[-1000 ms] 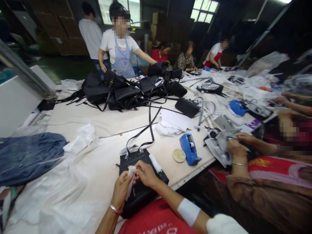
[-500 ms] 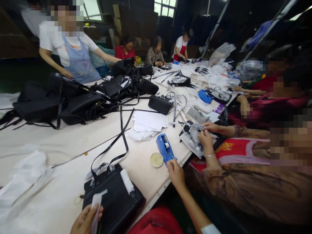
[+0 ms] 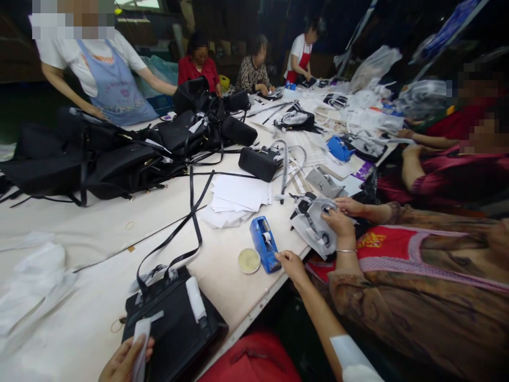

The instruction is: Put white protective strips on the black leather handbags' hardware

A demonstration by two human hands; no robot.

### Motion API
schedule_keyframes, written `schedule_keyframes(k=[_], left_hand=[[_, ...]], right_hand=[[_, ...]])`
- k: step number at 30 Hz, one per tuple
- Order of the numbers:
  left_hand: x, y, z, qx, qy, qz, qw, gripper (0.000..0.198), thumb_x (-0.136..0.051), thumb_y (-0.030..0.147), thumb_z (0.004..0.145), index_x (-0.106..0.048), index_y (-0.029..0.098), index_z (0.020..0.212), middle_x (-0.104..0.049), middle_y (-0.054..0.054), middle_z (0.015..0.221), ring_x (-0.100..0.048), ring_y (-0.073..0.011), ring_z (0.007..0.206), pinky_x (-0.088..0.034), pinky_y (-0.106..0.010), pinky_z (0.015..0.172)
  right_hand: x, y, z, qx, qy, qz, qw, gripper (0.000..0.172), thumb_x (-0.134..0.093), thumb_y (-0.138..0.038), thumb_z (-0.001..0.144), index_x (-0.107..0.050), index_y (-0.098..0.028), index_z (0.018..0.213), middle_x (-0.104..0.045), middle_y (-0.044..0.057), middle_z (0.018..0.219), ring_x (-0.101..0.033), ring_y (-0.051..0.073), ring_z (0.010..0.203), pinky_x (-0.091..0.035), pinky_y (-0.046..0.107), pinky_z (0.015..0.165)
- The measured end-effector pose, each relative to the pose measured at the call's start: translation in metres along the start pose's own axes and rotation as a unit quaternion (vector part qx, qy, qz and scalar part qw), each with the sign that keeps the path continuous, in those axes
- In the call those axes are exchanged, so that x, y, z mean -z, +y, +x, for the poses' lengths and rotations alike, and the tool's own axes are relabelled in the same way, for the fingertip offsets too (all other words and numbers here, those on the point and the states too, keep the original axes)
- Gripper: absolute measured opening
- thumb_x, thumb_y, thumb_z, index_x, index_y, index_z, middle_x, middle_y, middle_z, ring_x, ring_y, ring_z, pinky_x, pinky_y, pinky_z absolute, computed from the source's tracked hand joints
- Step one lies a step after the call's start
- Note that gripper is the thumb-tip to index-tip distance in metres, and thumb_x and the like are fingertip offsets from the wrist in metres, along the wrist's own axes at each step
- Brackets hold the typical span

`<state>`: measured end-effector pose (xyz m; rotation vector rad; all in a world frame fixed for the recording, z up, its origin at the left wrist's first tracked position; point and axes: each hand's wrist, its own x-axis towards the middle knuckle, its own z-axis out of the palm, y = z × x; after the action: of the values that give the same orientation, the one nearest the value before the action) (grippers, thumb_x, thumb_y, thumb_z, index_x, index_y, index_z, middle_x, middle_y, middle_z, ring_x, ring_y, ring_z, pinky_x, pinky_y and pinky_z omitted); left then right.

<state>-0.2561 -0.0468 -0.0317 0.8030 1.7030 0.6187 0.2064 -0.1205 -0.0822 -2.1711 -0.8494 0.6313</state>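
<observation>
A black handbag (image 3: pixel 178 323) lies on the near table, its long strap (image 3: pixel 199 223) stretched away from me. White wrapping covers one strap end (image 3: pixel 195 300) on it. My left hand (image 3: pixel 125 361) is closed on a white paper strip (image 3: pixel 141 339) over the bag's left side. At the cutter end of a blue tape dispenser (image 3: pixel 262 239), my right hand (image 3: pixel 293 266) pinches the end of the tape; the clear tape itself barely shows. Beside the dispenser sits a round dish with a pale yellowish pad (image 3: pixel 249 260).
White paper sheets (image 3: pixel 238 193) lie beyond the dispenser. Black bags (image 3: pixel 119 164) are heaped at the left. To my right, a co-worker's hands (image 3: pixel 340 217) handle a grey-wrapped bag (image 3: pixel 314 225). Crumpled white paper (image 3: pixel 32 286) lies at the left. Several other people work around the table.
My right hand has shifted slightly right, from against the dispenser's end to just off it. My left hand still holds the paper strip. The view has turned a little.
</observation>
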Motion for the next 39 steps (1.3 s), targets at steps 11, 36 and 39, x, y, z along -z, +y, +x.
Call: schedule_keyframes(k=[11,36,39], left_hand=[[0.000,0.001,-0.005,-0.016,-0.008,-0.049,0.999,0.044,-0.076,0.044,0.057,-0.065,0.018,0.091,-0.071,-0.003,0.081,-0.065,-0.0176,0.068,-0.054,-0.023,0.059],[0.012,-0.005,-0.002,-0.034,-0.074,-0.083,0.993,0.036,-0.074,0.042,0.063,-0.065,0.015,0.085,-0.071,-0.003,0.079,-0.063,-0.0121,0.061,-0.051,-0.019,0.057],[0.011,-0.005,0.000,-0.029,-0.082,-0.074,0.994,0.036,-0.075,0.041,0.063,-0.064,0.016,0.085,-0.071,-0.002,0.077,-0.062,-0.0110,0.060,-0.051,-0.017,0.056]], right_hand=[[-0.004,0.013,-0.045,-0.138,-0.078,0.185,0.970,0.033,-0.049,-0.052,0.072,-0.050,-0.020,0.068,-0.053,-0.002,0.058,-0.041,0.010,0.047,-0.035,0.023,0.047],[-0.021,0.023,-0.037,-0.069,-0.029,0.027,0.997,0.031,-0.043,-0.046,0.077,-0.053,-0.019,0.065,-0.057,-0.001,0.057,-0.046,0.010,0.045,-0.036,0.021,0.046],[-0.015,0.022,-0.032,-0.062,-0.017,-0.018,0.998,0.025,-0.049,-0.039,0.076,-0.056,-0.019,0.063,-0.058,-0.001,0.057,-0.051,0.012,0.052,-0.035,0.022,0.051]])
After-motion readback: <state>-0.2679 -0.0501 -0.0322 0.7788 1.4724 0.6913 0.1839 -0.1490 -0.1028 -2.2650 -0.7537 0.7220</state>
